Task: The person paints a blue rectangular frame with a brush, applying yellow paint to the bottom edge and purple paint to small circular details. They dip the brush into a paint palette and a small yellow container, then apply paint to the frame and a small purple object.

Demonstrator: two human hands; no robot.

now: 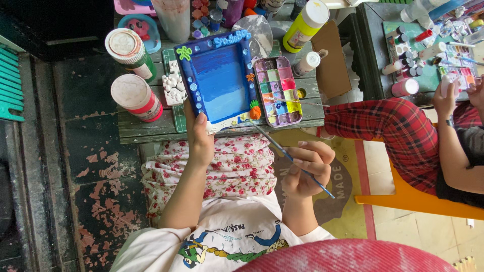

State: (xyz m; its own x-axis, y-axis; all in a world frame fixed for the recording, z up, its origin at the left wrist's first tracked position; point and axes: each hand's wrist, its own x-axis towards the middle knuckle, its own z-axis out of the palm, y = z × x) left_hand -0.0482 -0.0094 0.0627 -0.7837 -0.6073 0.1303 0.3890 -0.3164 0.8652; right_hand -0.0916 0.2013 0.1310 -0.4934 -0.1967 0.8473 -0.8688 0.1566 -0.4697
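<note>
My left hand point(200, 138) grips the lower edge of a blue painted frame point(218, 80) with small raised decorations, holding it tilted over a low wooden table point(146, 128). My right hand point(308, 168) holds a thin blue-handled paintbrush point(287, 153), its tip pointing toward the frame's lower right corner near a small orange decoration point(255, 110). A paint palette point(278, 90) with many coloured wells lies on the table just right of the frame.
Two capped paint jars point(132, 75) stand left of the frame, a yellow bottle point(304, 25) and a small white bottle point(307, 63) at the back right. Another person in red plaid trousers point(398, 128) sits on an orange chair point(418, 199) at a second table with paints point(428, 55).
</note>
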